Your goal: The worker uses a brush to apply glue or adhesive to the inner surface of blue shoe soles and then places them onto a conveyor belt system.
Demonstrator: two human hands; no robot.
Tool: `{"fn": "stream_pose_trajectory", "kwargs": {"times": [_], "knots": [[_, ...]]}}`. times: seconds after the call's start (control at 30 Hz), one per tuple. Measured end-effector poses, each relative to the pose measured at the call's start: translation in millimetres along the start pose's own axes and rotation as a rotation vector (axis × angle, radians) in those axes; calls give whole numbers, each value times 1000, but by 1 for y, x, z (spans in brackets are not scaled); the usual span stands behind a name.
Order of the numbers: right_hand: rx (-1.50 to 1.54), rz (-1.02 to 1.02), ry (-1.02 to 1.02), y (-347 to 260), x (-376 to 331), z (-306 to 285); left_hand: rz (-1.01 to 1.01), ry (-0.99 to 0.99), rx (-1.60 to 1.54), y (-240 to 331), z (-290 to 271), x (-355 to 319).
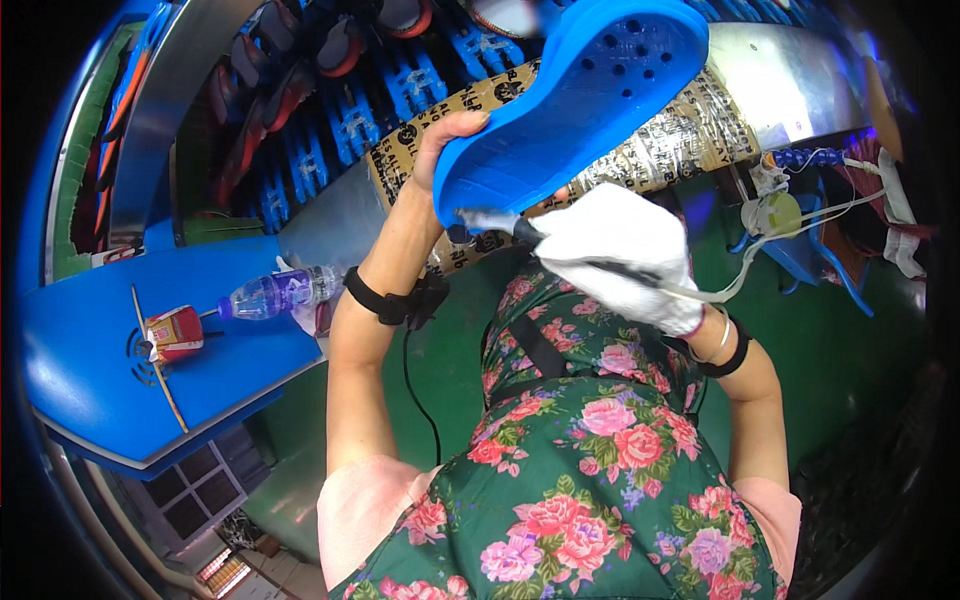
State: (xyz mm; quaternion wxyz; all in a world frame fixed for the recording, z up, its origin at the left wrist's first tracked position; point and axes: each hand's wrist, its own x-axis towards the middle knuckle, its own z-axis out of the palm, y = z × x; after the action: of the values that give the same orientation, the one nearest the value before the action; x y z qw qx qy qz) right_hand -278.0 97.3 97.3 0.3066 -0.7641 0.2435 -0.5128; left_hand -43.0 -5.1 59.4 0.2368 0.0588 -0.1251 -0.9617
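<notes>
A bright blue clog (530, 155), with several small holes in its toe part, is held up in front of me at a tilt. My left hand (449, 143) grips its side near the heel, thumb on the rim. In a white glove, my right hand (615, 250) is closed around a slim dark-handled tool (526, 232). The tool's greyish, brush-like tip is at the heel's lower edge and is blurred, so I cannot tell its exact kind. A pale tube or cord (745, 268) trails from the tool's back end toward the right.
Behind the clog lies a ledge wrapped in printed brown tape (470, 105). Beyond it are blue racks (415, 90) with dark, red-edged shoes (262, 85). A blue table (90, 320) at left bears a purple-capped bottle (280, 293) and a red box (175, 333). Blue-framed equipment (800, 250) stands right.
</notes>
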Motion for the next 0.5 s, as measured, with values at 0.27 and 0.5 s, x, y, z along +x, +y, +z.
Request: {"fn": "stream_pose_trajectory", "kwargs": {"times": [0.27, 0.5], "knots": [[221, 273, 149, 15, 8, 9, 157, 40, 278, 20, 3, 8], [148, 301, 174, 19, 7, -13, 374, 278, 123, -28, 1, 3]]}}
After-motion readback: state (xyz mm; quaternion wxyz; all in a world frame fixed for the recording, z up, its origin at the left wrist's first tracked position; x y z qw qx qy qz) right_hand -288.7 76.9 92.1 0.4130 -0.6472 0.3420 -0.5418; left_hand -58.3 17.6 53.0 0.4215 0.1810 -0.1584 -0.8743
